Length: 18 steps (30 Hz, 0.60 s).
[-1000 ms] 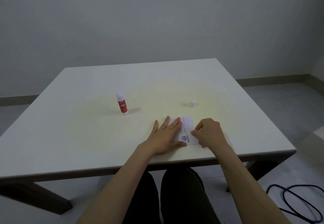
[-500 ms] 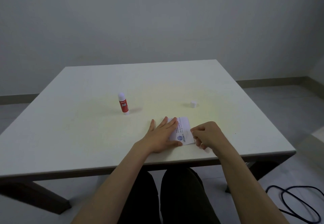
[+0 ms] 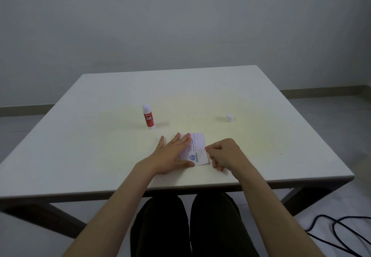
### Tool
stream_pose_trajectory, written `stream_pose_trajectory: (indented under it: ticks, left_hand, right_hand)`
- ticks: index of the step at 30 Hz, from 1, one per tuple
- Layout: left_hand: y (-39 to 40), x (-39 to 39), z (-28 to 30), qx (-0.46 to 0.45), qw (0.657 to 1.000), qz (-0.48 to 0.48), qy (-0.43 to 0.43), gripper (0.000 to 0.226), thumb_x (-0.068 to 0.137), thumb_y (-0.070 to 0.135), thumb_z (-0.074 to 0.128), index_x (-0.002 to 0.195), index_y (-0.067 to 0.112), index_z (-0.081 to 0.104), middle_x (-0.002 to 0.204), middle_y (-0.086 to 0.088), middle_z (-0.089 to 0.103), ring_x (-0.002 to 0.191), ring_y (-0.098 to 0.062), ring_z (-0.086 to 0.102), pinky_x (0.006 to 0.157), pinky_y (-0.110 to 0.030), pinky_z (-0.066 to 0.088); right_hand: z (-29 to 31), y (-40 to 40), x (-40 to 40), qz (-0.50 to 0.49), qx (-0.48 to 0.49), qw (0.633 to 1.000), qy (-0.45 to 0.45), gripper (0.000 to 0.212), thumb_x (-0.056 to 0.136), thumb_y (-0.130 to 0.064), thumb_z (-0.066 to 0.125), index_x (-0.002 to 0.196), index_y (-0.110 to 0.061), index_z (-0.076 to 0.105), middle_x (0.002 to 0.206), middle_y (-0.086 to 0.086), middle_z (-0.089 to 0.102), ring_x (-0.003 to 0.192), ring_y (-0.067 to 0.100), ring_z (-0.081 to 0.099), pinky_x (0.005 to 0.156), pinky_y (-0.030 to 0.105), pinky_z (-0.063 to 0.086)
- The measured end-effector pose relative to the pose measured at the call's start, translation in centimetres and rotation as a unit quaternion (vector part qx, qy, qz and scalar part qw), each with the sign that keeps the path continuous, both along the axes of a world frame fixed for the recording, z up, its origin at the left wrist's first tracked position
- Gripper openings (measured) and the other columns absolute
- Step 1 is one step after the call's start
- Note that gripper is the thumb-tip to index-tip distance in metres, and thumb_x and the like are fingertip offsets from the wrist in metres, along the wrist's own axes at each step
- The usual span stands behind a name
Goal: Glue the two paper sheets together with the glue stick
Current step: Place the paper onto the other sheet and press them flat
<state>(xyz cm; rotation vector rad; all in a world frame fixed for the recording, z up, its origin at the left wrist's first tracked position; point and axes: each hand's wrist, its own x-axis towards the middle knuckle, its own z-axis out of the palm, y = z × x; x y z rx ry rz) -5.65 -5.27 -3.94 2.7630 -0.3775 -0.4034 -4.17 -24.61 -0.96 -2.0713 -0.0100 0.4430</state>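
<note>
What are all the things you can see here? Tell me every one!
glue stick: one, red with white ends, standing upright on the table, left of centre.
cap: one, small and white, standing alone on the table, to the right.
paper: white with print and a blue round logo, flat near the front edge; how many sheets cannot be told.
table: one, white top, dark legs.
cable: one, dark, looped on the floor at lower right.
left hand: one, flat, pressing on the paper's left part.
right hand: one, curled, fingertips at the paper's right edge.
legs: two, in dark trousers, under the table.
</note>
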Motion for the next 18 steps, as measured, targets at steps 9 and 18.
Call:
stream_pose_trajectory:
  ticks: [9,18]
  left_hand:
    - [0.9,0.2,-1.1,0.027,0.998,0.012,-0.048,0.101,0.072,0.079,0.038,0.149,0.030,-0.005,0.159,0.018,-0.007,0.146,-0.015,-0.018,0.114,-0.050,-0.015]
    - [1.0,0.2,-1.1,0.043,0.998,0.003,-0.048,0.102,0.072,0.081,0.035,0.149,0.030,-0.009,0.159,0.017,-0.010,0.145,-0.016,-0.022,0.113,-0.051,-0.017]
  right_hand:
    - [-3.6,0.0,-3.7,0.292,-0.327,0.849,-0.294,0.058,0.097,-0.049,0.013,0.150,-0.029,0.001,0.159,-0.016,-0.003,0.146,0.025,-0.019,0.115,0.049,-0.013]
    - [-2.8,0.4,1.1,0.266,-0.412,0.841,-0.229,0.071,0.091,-0.063,0.009,0.148,-0.027,-0.011,0.159,-0.014,-0.013,0.143,0.026,-0.026,0.113,0.055,-0.020]
